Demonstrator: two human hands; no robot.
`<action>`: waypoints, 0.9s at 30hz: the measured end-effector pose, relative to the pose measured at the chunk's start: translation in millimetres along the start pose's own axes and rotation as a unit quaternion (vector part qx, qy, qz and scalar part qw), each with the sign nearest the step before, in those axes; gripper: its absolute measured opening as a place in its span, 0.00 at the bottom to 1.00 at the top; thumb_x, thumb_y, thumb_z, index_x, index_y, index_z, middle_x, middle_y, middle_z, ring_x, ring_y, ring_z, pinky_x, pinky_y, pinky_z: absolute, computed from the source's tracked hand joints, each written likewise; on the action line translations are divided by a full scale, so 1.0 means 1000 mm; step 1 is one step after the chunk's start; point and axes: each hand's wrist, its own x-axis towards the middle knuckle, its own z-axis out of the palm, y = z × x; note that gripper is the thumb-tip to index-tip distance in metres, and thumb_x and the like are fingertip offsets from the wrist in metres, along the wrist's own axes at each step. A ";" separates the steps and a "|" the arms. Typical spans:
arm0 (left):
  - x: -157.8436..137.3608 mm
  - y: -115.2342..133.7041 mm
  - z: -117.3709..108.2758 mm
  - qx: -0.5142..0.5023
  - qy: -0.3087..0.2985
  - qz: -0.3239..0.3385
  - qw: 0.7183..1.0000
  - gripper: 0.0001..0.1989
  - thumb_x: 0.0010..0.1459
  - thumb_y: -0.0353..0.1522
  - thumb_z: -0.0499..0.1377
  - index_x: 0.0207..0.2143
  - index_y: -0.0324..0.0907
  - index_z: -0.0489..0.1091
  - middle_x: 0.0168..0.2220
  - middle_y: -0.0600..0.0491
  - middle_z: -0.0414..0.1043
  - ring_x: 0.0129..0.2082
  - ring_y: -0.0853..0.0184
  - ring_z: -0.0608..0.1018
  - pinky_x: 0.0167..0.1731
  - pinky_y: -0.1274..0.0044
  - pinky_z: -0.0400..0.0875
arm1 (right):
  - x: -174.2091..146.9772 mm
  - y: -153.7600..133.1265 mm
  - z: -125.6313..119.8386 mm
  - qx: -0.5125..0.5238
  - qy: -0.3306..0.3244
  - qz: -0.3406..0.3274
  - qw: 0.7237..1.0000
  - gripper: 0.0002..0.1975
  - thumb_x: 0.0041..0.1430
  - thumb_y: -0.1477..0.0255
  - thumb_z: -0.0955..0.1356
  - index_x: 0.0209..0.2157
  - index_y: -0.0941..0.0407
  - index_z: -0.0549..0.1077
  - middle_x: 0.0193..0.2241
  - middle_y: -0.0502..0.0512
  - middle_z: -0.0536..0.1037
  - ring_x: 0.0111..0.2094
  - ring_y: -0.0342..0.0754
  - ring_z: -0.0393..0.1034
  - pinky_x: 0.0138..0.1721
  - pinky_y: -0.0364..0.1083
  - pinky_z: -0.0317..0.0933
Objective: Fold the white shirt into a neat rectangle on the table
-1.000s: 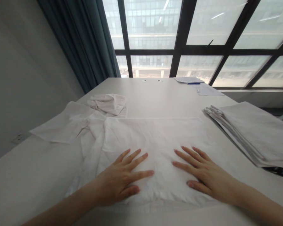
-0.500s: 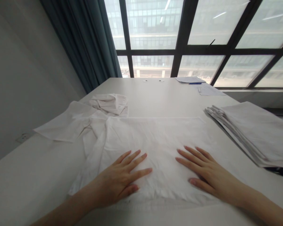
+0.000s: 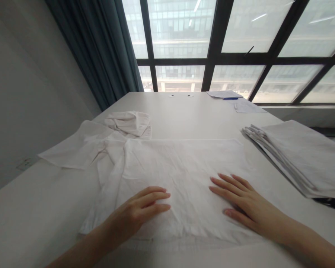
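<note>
A white cloth garment (image 3: 184, 163) lies spread before me, its top edge straight and its surface lightly creased. To the left its loose part (image 3: 80, 145) is rumpled, with a bunched heap of white cloth (image 3: 128, 123) behind it; whether the heap is the same piece I cannot tell. My right hand (image 3: 240, 201) rests flat on the right half, fingers spread, palm down. Over the lower left half is my left hand (image 3: 145, 206), fingers extended and loosely bent, holding nothing; it looks slightly raised off the cloth.
A stack of folded white cloth (image 3: 301, 160) is at the right, with a dark patterned item (image 3: 331, 203) under its near corner. Papers (image 3: 225, 94) and a blue pen (image 3: 230, 98) lie at the far end of the white table (image 3: 178, 115). Beyond are a curtain (image 3: 100, 48) and windows.
My left hand has drawn back slightly to the left, its fingers closer together and seemingly lifting from the cloth. My right hand has stayed almost in place.
</note>
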 end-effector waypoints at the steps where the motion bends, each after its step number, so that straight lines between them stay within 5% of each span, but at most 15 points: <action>1: 0.001 0.001 -0.002 0.003 -0.003 0.013 1.000 0.13 0.69 0.29 0.50 0.48 0.43 0.72 0.49 0.47 0.75 0.54 0.66 0.73 0.53 0.75 0.71 | 0.001 0.000 -0.001 0.001 0.000 0.000 1.000 0.29 0.66 0.59 0.62 0.66 0.42 0.53 0.65 0.51 0.59 0.65 0.59 0.51 0.61 0.65 0.53; 11: 0.002 0.000 -0.001 0.021 0.024 0.031 0.999 0.10 0.68 0.27 0.50 0.45 0.41 0.71 0.45 0.47 0.76 0.51 0.66 0.74 0.48 0.76 0.75 | 0.035 0.003 -0.016 -0.009 0.025 -0.025 0.999 0.21 0.68 0.63 0.60 0.60 0.49 0.65 0.58 0.57 0.71 0.59 0.54 0.63 0.61 0.63 0.51; 27: 0.004 -0.003 -0.007 -0.021 0.060 0.010 0.998 0.08 0.66 0.25 0.53 0.39 0.37 0.72 0.40 0.47 0.77 0.47 0.66 0.76 0.45 0.77 0.75 | 0.052 0.010 0.005 0.018 0.078 -0.015 0.997 0.19 0.69 0.68 0.60 0.59 0.54 0.67 0.59 0.60 0.69 0.62 0.54 0.59 0.58 0.58 0.58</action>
